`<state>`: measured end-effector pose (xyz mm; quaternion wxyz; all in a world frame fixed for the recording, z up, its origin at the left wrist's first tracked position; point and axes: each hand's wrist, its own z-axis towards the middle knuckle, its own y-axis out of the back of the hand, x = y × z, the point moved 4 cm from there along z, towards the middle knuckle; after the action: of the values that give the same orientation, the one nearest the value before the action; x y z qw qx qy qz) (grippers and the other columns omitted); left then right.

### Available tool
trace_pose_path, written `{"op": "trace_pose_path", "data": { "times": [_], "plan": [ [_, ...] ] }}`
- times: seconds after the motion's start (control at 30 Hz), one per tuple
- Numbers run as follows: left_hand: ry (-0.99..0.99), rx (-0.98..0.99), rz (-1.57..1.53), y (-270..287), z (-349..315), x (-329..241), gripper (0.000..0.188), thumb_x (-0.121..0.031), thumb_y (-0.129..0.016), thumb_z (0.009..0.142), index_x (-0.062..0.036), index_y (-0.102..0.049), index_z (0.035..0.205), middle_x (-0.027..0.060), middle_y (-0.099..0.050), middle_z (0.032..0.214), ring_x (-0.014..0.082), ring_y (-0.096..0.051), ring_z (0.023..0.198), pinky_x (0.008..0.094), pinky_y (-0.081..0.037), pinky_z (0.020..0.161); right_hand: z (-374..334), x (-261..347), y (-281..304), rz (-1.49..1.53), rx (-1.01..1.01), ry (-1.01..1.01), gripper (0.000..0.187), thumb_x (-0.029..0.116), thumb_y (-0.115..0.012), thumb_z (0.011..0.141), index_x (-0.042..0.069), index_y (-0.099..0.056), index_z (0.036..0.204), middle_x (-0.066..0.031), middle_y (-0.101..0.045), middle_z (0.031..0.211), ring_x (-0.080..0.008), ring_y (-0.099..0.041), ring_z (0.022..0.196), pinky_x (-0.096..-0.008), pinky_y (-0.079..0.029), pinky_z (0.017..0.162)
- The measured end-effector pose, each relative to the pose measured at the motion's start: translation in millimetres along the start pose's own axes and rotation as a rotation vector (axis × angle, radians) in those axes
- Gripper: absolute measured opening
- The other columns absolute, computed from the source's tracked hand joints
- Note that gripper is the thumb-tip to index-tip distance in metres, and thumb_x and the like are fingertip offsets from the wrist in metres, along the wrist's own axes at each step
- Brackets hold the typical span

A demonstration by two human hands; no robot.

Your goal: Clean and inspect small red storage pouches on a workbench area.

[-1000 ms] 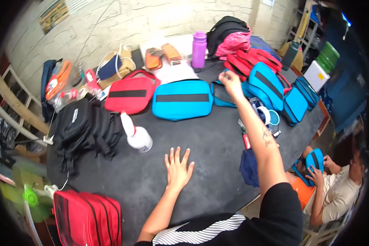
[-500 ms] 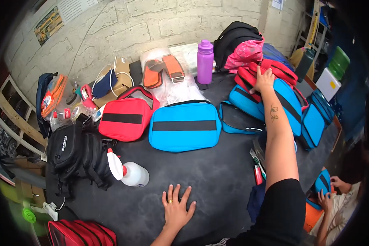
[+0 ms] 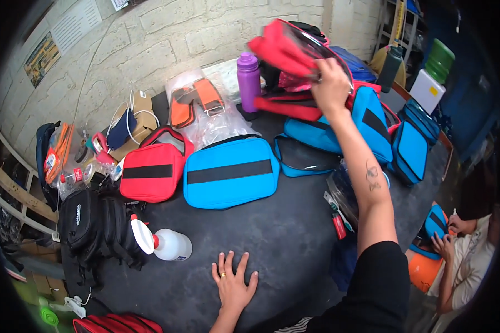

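Observation:
My right hand (image 3: pixel 332 89) is closed on a red pouch (image 3: pixel 286 53), blurred by motion and raised over the pile at the back right. A second red pouch (image 3: pixel 289 108) lies beneath it, close to blue pouches with black bands (image 3: pixel 366 108). My left hand (image 3: pixel 233 280) rests flat on the dark table (image 3: pixel 283 238), fingers spread and nothing in it; a gold ring is on one finger. Ahead of it stands a blue pouch with a black band (image 3: pixel 230 191). To that pouch's left is a red pouch with a black band (image 3: pixel 150 186).
A white spray bottle (image 3: pixel 172 244) and a black bag (image 3: pixel 89 222) stand at left. The purple bottle (image 3: pixel 248 83) is close beside the raised pouch. A red-handled cutter (image 3: pixel 339 226) lies by my right forearm. At lower right, another person's hands (image 3: pixel 447 238) hold a blue piece.
My right hand has gripped a red pouch and lifted it up and leftward off the pile. My left hand stays flat on the table. The view has shifted slightly.

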<state>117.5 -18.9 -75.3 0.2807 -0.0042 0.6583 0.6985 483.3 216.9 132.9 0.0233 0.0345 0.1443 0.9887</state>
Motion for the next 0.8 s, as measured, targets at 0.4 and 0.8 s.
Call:
{"op": "trace_pose_path", "data": {
  "times": [0.4,0.8],
  "plan": [
    [0.008,-0.033,0.000,1.3,0.1,-2.2,0.056,-0.028,-0.068,0.078,-0.0146,-0.054,0.130,0.0172,-0.041,0.137,0.0370,-0.029,0.136,0.0534,-0.016,0.112,-56.1,91.2,8.9,0.507,1.060,0.190,0.071,0.029,-0.082,0.062,0.006,-0.055,0.123,-0.0187,-0.052,0.116,-0.0356,-0.057,0.104,-0.0423,-0.049,0.087],
    [0.016,-0.003,0.063,0.0,4.8,-9.6,0.059,-0.022,-0.068,0.073,-0.0104,-0.054,0.128,0.0181,-0.041,0.137,0.0383,-0.030,0.135,0.0545,-0.018,0.111,-49.1,-330.5,-15.4,-0.111,0.534,-0.444,0.034,0.022,-0.070,0.072,0.004,-0.066,0.101,-0.0214,-0.066,0.095,-0.0390,-0.063,0.092,-0.0465,-0.048,0.083]
  ]
}}
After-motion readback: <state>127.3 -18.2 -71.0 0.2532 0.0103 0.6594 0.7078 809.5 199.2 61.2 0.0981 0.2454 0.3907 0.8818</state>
